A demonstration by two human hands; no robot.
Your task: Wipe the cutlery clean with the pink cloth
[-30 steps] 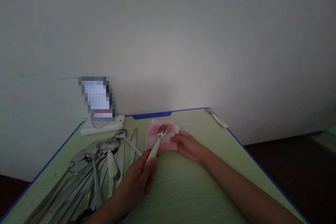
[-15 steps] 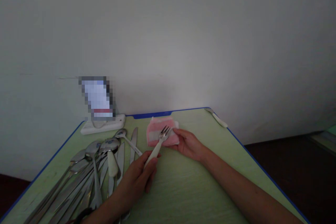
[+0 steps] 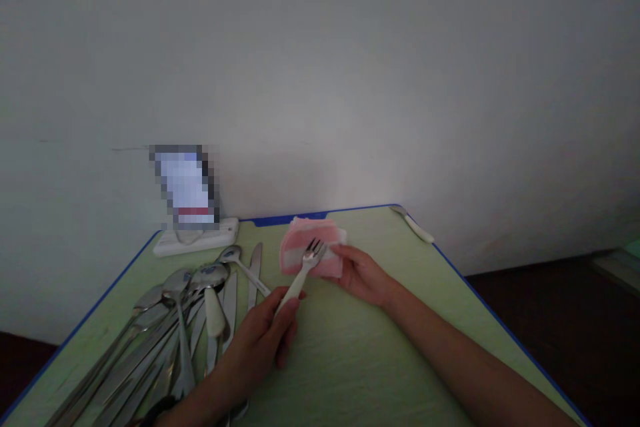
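Observation:
My left hand (image 3: 265, 337) is closed around the pale handle of a fork (image 3: 298, 283), whose metal tines point up and away from me. Behind the tines is a folded pink and white striped cloth (image 3: 300, 240). My right hand (image 3: 363, 275) pinches the cloth's right edge, with the thumb on the near side and the other fingers partly hidden. The fork head overlaps the cloth in view; whether they touch I cannot tell. Close to my left hand lie a spoon (image 3: 231, 254) and a table knife (image 3: 255, 270).
A pile of spoons and knives (image 3: 150, 340) covers the left of the green table (image 3: 360, 367). Behind it, a blurred phone (image 3: 185, 183) leans on a white power strip (image 3: 220, 238). Another pale-handled fork (image 3: 417, 228) lies at the far right edge. A wall (image 3: 320, 80) rises behind.
The cloth in my right hand has lifted slightly, and its upper edge has shifted. My left hand and the fork have barely moved. The other cutlery lies as before.

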